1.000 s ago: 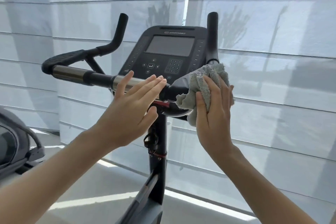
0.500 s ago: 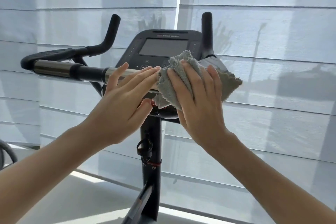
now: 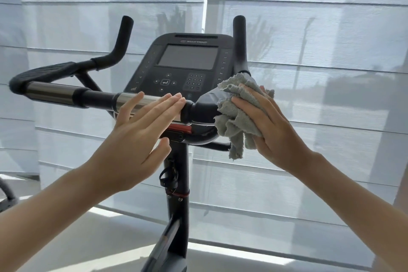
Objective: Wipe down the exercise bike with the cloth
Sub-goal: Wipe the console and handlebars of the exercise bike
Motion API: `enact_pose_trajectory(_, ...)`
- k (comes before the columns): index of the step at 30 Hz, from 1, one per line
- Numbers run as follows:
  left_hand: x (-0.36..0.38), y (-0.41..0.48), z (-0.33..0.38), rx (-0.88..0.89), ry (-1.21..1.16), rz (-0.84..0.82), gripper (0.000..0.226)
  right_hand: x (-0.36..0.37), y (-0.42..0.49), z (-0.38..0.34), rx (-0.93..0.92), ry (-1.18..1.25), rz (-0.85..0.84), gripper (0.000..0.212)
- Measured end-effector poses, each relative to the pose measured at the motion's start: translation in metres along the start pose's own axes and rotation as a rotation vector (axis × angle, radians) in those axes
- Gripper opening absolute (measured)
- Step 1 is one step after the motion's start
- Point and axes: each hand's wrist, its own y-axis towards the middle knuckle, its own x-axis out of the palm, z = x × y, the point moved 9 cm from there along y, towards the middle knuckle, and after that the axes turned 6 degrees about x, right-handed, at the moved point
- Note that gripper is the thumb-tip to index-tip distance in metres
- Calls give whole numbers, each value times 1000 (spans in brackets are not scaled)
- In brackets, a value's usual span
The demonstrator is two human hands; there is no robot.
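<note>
Might drop cloth from the right handlebar bend, pinned only by right grip's straight fingers, left grip resting open-palmed on chrome bar.

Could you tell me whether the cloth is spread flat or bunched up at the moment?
Bunched up: the cloth hangs in crumpled folds under the right hand, against the handlebar.
</note>
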Motion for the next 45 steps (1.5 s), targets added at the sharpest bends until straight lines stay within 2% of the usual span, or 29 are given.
enact_pose_trajectory(3, 0, 0, 1, -23, -15, -12, 58, -14, -3, 35, 204, 185, 33, 35)
enact_pose_trajectory(7, 0, 1, 3, -69, -42, -23, 60, -11, 2, 95, 707, 609, 148, 28)
enact_pose_trajectory(11, -2, 3, 5, -123, -78, -51, 61, 18, 18, 100, 951, 768, 51, 21)
enact_pose_trajectory(14, -3, 3, 6, -209, -132, -88, 62, 16, 13, 91, 1040, 782, 71, 14)
enact_pose_trajectory(19, -3, 5, 15, -386, -187, -161, 71, 3, -1, 56, 1197, 606, 152, 21)
enact_pose_trajectory(21, -5, 7, 18, -430, -179, -214, 73, -1, -1, 30, 1191, 526, 176, 29)
enact_pose_trajectory(24, -9, 8, 20, -466, -156, -320, 74, -2, 5, -1, 1164, 448, 127, 36)
enact_pose_trajectory(28, -12, 11, 22, -458, -77, -474, 73, -2, 12, -20, 1189, 424, -38, 41)
enact_pose_trajectory(31, -17, 11, 25, -469, -71, -533, 69, -5, 16, -45, 1093, 400, -200, 41)
enact_pose_trajectory(34, -31, 3, 38, -432, -48, -613, 62, -16, 24, -67, 978, 459, -287, 34)
enact_pose_trajectory(39, -100, -40, 68, -485, 3, -604, 55, -44, 29, -111, 789, 570, -352, 29)
enact_pose_trajectory(43, -176, -90, 96, -562, 98, -570, 48, -49, 27, -166, 660, 759, -432, 38)
enact_pose_trajectory(45, -209, -123, 106, -638, 153, -613, 47, -47, 24, -198, 616, 801, -474, 43)
